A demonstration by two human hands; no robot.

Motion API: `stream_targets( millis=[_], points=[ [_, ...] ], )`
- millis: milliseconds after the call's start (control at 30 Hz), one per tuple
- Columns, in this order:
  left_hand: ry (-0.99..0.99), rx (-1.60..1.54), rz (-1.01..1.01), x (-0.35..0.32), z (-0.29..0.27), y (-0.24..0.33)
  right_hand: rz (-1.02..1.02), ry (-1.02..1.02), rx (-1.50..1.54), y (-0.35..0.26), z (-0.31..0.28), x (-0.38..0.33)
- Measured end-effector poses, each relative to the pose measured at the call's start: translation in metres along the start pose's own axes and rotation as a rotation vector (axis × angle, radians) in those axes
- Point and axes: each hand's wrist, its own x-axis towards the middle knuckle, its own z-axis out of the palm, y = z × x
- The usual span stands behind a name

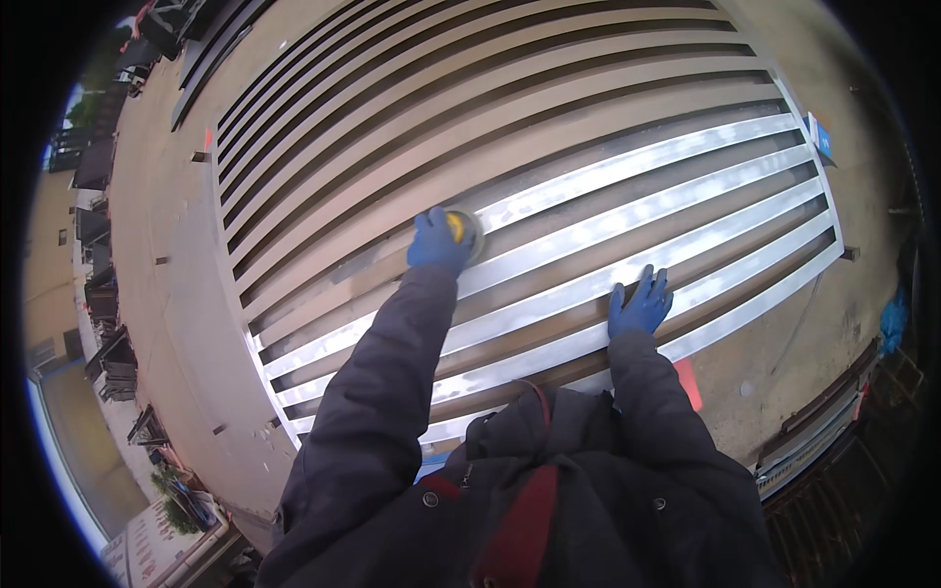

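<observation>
While my left hand (438, 241) presses down, fingers wrapped around a small sander (467, 233) with a yellow top and round pad, the tool sits on one bar of the big slatted metal gate (549, 118) lying flat on the ground. Hand closed on the sander body, blue glove on. Sander is near the gate's middle, right at the line where dull grey bars meet bright ones.

My right hand (640, 304) lies flat, fingers spread wide, palm down on a shiny bar closer to me. Holding nothing, just bearing on the metal. Also blue-gloved. Well apart from the left hand, a few bars nearer my body.

Gate state: the bars near me and to the right look bright, bare and reflective. The bars further out look matte grey-brown. Dark gaps between all bars. White frame edge runs around the outside.

Both sleeves dark jacket; red strap (524, 510) down my chest.

Around it: concrete floor (167, 294) on all sides. Small blue box (820, 140) just off the gate's far right corner. Red-orange flat piece (689, 380) on the ground near my right elbow. More dark metal frames (103, 284) stacked along the left edge. Blue rag-like thing (892, 323) at far right, too small to tell what.
</observation>
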Motion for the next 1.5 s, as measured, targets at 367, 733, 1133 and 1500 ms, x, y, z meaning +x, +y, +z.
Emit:
stream_targets(
  millis=[367, 733, 1133, 1500],
  points=[
    [-0.013, -0.001, 0.034, 0.010, 0.016, 0.042, 0.011, 0.001, -0.015, -0.004, -0.002, 0.000],
    [-0.024, -0.047, -0.028, 0.009, 0.000, 0.019, 0.000, 0.013, -0.055, -0.007, 0.000, 0.000],
    [-0.027, -0.043, -0.076, 0.004, -0.005, 0.004, -0.012, 0.025, -0.062, -0.006, 0.001, 0.001],
    [0.054, -0.036, -0.147, -0.017, -0.010, -0.101, -0.021, 0.018, -0.053, -0.009, -0.006, 0.002]
  ],
)
